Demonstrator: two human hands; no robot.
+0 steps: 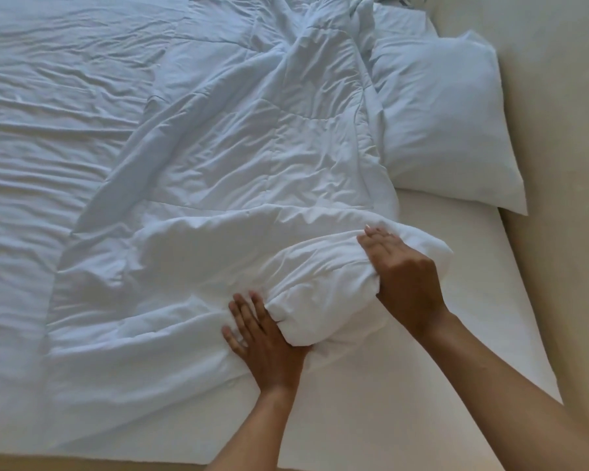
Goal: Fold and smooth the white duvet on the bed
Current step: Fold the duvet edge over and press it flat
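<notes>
Head view, looking down on a bed (439,385) with bare mattress surface showing at lower right of the frame. The white duvet (218,171) lies crumpled across the centre of the frame, running from the top edge down to the lower left, with quilted seams and many creases visible. A wrinkled white sheet (48,113) covers the left side of the frame beside it.

At lower centre, one corner of the duvet is bunched into a rounded roll between the two hands. The left hand (262,338) lies flat with fingers straight and spread, pressing the duvet just left of and below the roll; its thumb side is hidden under the fabric. The right hand (402,277) grips the right end of the roll, fingers laid over the top, gathered cloth bunched at the thumb side.

A white pillow (442,113) rests at upper right of the frame, touching the duvet's right edge. A second pillow (398,18) sits behind it, partly hidden. A beige surface (558,130) borders the bed on the right.
</notes>
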